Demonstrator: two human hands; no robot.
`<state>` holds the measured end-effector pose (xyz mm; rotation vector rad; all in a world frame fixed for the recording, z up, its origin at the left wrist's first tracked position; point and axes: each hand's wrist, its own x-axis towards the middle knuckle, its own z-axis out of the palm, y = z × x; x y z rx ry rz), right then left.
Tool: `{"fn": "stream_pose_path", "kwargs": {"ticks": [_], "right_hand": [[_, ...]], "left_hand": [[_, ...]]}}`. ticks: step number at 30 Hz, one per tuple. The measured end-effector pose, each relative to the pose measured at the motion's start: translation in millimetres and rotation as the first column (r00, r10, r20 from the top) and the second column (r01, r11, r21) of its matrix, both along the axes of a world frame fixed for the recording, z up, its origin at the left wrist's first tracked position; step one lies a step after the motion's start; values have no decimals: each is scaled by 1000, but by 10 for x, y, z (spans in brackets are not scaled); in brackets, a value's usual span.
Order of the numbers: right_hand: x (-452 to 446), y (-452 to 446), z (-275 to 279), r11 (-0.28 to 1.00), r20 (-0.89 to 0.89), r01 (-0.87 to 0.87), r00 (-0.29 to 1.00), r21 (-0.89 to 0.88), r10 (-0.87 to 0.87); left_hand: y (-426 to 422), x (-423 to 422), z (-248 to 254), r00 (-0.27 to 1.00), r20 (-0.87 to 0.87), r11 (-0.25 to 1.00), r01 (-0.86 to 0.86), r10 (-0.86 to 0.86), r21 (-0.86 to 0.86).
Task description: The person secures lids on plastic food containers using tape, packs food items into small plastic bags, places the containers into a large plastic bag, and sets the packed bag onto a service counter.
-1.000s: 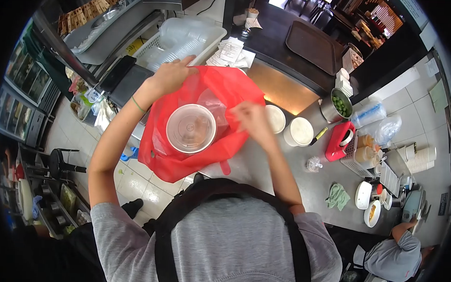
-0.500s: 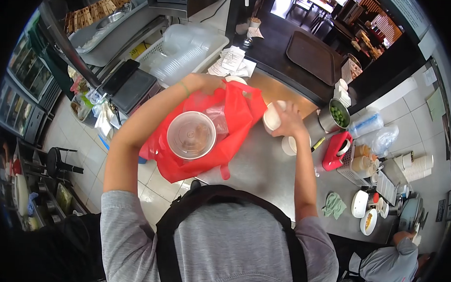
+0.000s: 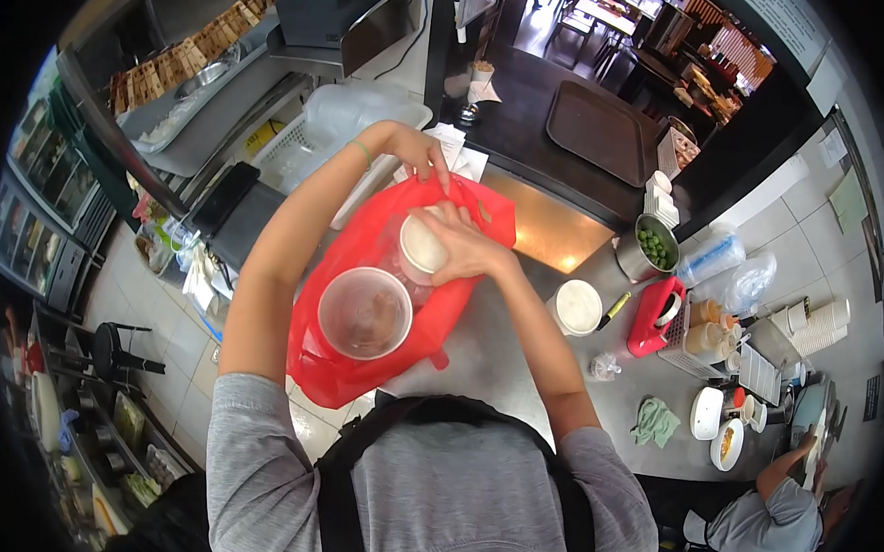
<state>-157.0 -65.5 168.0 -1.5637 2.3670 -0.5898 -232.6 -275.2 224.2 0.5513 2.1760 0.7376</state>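
My left hand (image 3: 415,154) pinches the far rim of a red carrier bag (image 3: 336,379) that gapes toward me. Inside the bag sits a clear round plastic tub (image 3: 365,312) with a lid; something brownish shows through it. With my right hand (image 3: 467,243) I grip a small white-topped tub (image 3: 423,244) over the bag's opening, beside the larger tub. Whether its base rests on anything is hidden. A second white-topped tub (image 3: 577,308) stands on the steel counter (image 3: 498,341) to the right of my right forearm.
Behind the bag are paper slips (image 3: 449,142) and a crate (image 3: 281,139) of plastic containers. A dark tray (image 3: 603,131) lies on the ledge. Rightward stand a pot of green limes (image 3: 652,242), a red tape dispenser (image 3: 655,317) and a green cloth (image 3: 655,422). A co-worker (image 3: 769,516) is at lower right.
My right hand has carried the small white-topped tub leftward from over the counter into the bag's opening. The bag has shifted slightly toward me, and my left hand still holds its rim.
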Motion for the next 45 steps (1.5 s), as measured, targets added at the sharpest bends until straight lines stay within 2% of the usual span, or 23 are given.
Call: {"fn": "stream_pose_path", "kwargs": {"ticks": [1, 3, 4, 6, 7, 8, 10, 12, 14, 15, 16, 17, 19, 20, 21, 23, 26, 29, 32, 35, 37, 41, 45], "right_hand": [[-15, -19, -81, 1000, -3, 8, 1000, -1, -8], [1, -74, -144, 995, 104, 5, 994, 102, -15], [17, -71, -146, 994, 94, 14, 995, 104, -24], [148, -8, -105, 988, -28, 90, 996, 128, -88], [197, 71, -126, 986, -33, 97, 995, 134, -93], [241, 159, -145, 996, -94, 72, 993, 60, -66], [328, 405, -96, 986, -140, 24, 989, -167, -48], [222, 806, 104, 973, 280, 229, 936, -14, -216], [144, 1291, 18, 780, 240, 607, 788, -151, -567], [-2, 1642, -209, 755, 21, 627, 772, -190, -635], [-46, 1847, -316, 706, -144, 708, 699, 0, -701], [-60, 2001, -418, 603, -319, 779, 624, 174, -714], [-197, 2271, -816, 591, -252, 746, 663, 307, -705], [-226, 2270, -827, 578, -186, 699, 690, 421, -699], [-238, 2263, -843, 582, -186, 697, 694, 419, -696], [-234, 2204, -848, 633, -84, 665, 712, 396, -697], [-354, 2317, -1096, 660, -59, 719, 685, 215, -727], [-203, 2050, -306, 693, -145, 693, 720, 197, -679], [17, 1654, 517, 873, -190, 485, 854, -49, -485], [200, 1045, 911, 937, -114, 217, 960, -273, -255], [229, 598, 793, 965, -158, 121, 974, -234, -161], [309, -141, 423, 986, -173, 164, 971, -13, -164], [295, -289, 353, 977, -154, 214, 966, 11, -209]], "left_hand": [[-5, -24, -23, 1000, -3, 1000, 8, -8, -1], [10, -123, -152, 933, 120, 871, -361, 340, 335], [52, -183, -267, 906, 50, 852, -413, 420, 323], [57, -480, -793, 956, -247, 986, -168, 157, -24], [136, -488, -945, 941, -339, 980, -69, 2, -188], [189, -541, -1148, 935, -355, 957, -92, -12, -274], [315, -525, -1401, 923, -354, 917, -263, 149, -301], [445, -537, -1552, 875, -366, 859, -428, 316, -280], [529, -490, -1604, 823, -383, 806, -532, 420, -260], [557, -477, -1663, 813, -390, 795, -547, 432, -260], [519, -656, -1875, 886, -433, 851, -349, 164, -392], [523, -613, -1883, 891, -423, 852, -346, 167, -393], [588, -442, -1632, 808, -412, 754, -565, 421, -335], [520, -458, -1597, 813, -391, 797, -546, 430, -257], [475, -476, -1562, 811, -393, 794, -550, 434, -258], [382, -430, -1383, 631, -595, 758, -650, 498, -55], [315, 62, -470, 448, -719, 719, -687, 531, 102], [249, 939, 349, 286, -839, 723, -669, 463, 171], [178, 1815, 703, 374, -811, 820, -532, 450, 209], [244, 2429, 604, 504, -748, 858, -485, 431, 167], [384, 2690, 374, 516, -738, 841, -526, 434, 127], [540, 2827, -108, 505, -689, 762, -638, 520, 107], [710, 2875, -213, 410, -742, 723, -676, 530, 143]]}}
